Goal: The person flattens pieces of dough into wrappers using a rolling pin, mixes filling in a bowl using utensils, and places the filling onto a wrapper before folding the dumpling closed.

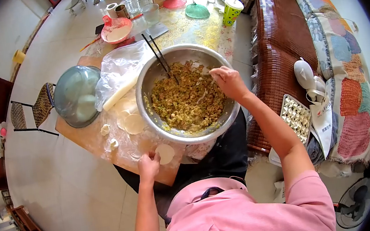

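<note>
A large metal bowl (142,103) holds chopped filling (183,102), with two black chopsticks (157,54) standing in it. Over the bowl's right side, my right hand (229,81) is closed on a utensil whose lower part reaches into the filling. My left hand (149,166), at the board's front edge, pinches the left edge of a round dough wrapper (165,153). More wrappers (134,123) lie left of the bowl on the floured wooden board (129,152), near small dough pieces (113,143). A pale rolling pin (120,95) rests beside the bowl.
A glass lid (78,94) covers pale lumps at the board's left. Behind it are a plastic bag (121,68) and a red bowl of flour (117,31). Bottles, a green cup (232,12) and a green mesh item (197,11) stand farther back. A tray of folded dumplings (295,115) is at right.
</note>
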Demonstrator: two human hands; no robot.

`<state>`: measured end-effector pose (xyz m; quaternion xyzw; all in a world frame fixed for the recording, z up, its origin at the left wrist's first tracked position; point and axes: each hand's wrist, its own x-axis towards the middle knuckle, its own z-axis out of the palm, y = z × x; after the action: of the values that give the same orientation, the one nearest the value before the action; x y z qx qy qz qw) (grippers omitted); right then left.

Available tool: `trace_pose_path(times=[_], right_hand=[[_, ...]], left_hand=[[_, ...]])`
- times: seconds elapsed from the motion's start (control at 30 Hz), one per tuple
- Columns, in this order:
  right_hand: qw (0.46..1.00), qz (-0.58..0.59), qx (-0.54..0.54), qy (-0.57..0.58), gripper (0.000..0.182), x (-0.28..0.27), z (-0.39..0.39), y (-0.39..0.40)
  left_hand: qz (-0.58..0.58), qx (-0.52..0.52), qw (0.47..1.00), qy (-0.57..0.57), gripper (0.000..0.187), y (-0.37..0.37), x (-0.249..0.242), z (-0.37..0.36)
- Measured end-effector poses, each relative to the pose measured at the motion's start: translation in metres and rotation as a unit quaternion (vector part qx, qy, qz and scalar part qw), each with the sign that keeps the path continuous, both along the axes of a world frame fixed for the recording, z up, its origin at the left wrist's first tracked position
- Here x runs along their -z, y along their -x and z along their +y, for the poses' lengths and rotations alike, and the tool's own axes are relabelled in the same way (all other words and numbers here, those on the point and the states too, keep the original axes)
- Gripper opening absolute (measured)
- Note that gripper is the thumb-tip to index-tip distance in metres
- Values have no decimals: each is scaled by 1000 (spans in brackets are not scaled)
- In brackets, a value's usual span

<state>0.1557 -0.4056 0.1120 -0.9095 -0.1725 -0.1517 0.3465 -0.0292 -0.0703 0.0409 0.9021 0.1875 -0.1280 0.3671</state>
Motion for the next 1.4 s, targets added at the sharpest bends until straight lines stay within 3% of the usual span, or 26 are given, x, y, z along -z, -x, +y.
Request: trace_pose_path(times=[0.07, 0.17, 0.3, 0.37, 0.4, 0.43, 0.5, 0.53, 0.57, 0.6, 0.63, 0.7, 0.77, 0.83, 0.93, 0.97, 1.03, 1.17, 1.23, 1.3, 1.4], right_hand=[[998, 35, -40, 27, 11, 11, 3, 12], [993, 92, -74, 28, 10, 9, 15, 33], [995, 99, 0, -24, 13, 4, 17, 42], [912, 220, -3, -346, 16, -7, 22, 52], [897, 222, -1, -383, 16, -18, 25, 57], [895, 226, -9, -385, 16, -12, 26, 60], [977, 111, -48, -178, 16, 6, 22, 64], [988, 111, -52, -93, 17, 3, 25, 68], [987, 111, -59, -99, 17, 0, 32, 70], [972, 130, -42, -191, 16, -2, 35, 72], [948, 150, -20, -279, 16, -2, 36, 76], [934, 178, -16, -309, 17, 6, 33, 76], [878, 255, -1, -405, 20, 12, 29, 75], [863, 272, 26, -426, 23, -6, 27, 78], [703, 303, 51, -641, 20, -16, 23, 80], [705, 298, 52, -641, 20, -19, 24, 84], [579, 340, 44, -739, 18, -26, 33, 97], [511, 392, 39, -764, 18, -12, 46, 124], [515, 390, 40, -762, 17, -8, 46, 131], [598, 371, 94, -704, 16, -6, 45, 133], [612, 366, 91, -695, 16, 1, 27, 134]], left_hand=[[-63, -88, 984, 144, 27, 6, 28, 5], [-114, -87, 965, 220, 31, 7, 28, -3], [-52, -93, 972, 207, 28, 9, 28, -2], [7, -52, 987, 150, 22, 9, 25, 4], [6, -57, 987, 148, 22, 8, 18, 4], [8, -45, 982, 182, 20, 8, 10, 7], [9, -45, 977, 206, 19, 13, -4, 9], [-58, -86, 930, 352, 17, 15, -8, 5], [-126, -120, 854, 490, 16, 16, -11, 4], [-96, -149, 754, 632, 18, 21, 5, 16], [-95, -153, 754, 631, 18, 19, -19, 8], [-77, -279, 551, 783, 23, 11, -61, -8], [-85, -255, 543, 796, 33, 7, -58, -16], [-63, -300, 565, 766, 36, 1, -76, -37], [-37, -271, 552, 787, 39, -20, -82, -62], [-26, -257, 544, 799, 39, -29, -84, -72], [-50, -225, 565, 792, 44, -51, -88, -91], [-4, -240, 529, 814, 46, -69, -105, -116], [-13, -212, 493, 844, 49, -69, -105, -122], [-8, -230, 490, 841, 52, -69, -103, -122], [-27, -252, 491, 834, 52, -69, -101, -117]])
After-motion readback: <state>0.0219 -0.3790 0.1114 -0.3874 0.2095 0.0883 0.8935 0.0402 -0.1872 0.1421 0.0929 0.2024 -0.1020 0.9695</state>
